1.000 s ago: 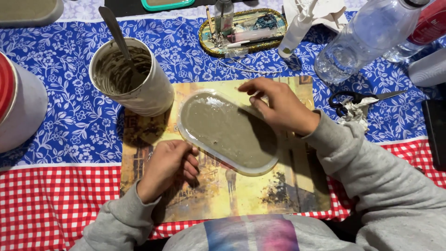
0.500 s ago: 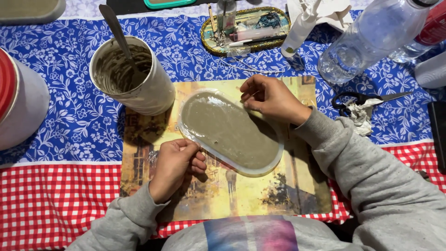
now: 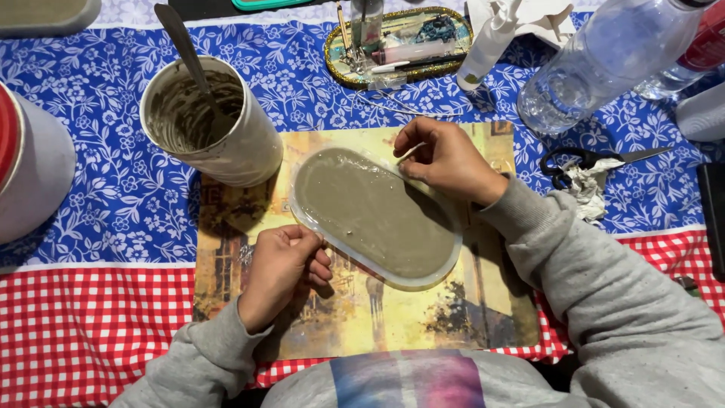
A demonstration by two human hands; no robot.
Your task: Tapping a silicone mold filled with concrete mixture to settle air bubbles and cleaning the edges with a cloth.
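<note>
The surface [image 3: 91,325] is covered by two cloths: a blue one with white flowers at the far side and a red-and-white checked one at the near side. A picture mat [image 3: 423,325] in yellow and brown tones is laid across both. On the mat an oval mould [image 3: 374,215] is set at a slant, filled level with smooth grey paste.

A white container with a red band [image 3: 30,159] is seen at the left edge. A clear plastic bottle [image 3: 604,64] is lying tilted at the upper right. Just left of the mould, a tub [image 3: 215,125] smeared with grey paste is standing, with a spoon [image 3: 189,60] leaning inside it.

The left hand [image 3: 283,268] is curled, its fingers closed on the mould's near left rim. The right hand [image 3: 445,159] is placed at the far right rim, its fingertips pinched on a thin stick [image 3: 409,153] touching the paste.

A small oval tray [image 3: 396,45] with a gold edge is placed at the top, holding tools too small to tell. Black scissors [image 3: 574,160] are lying right of the mat, beside a crumpled tissue [image 3: 593,181].
</note>
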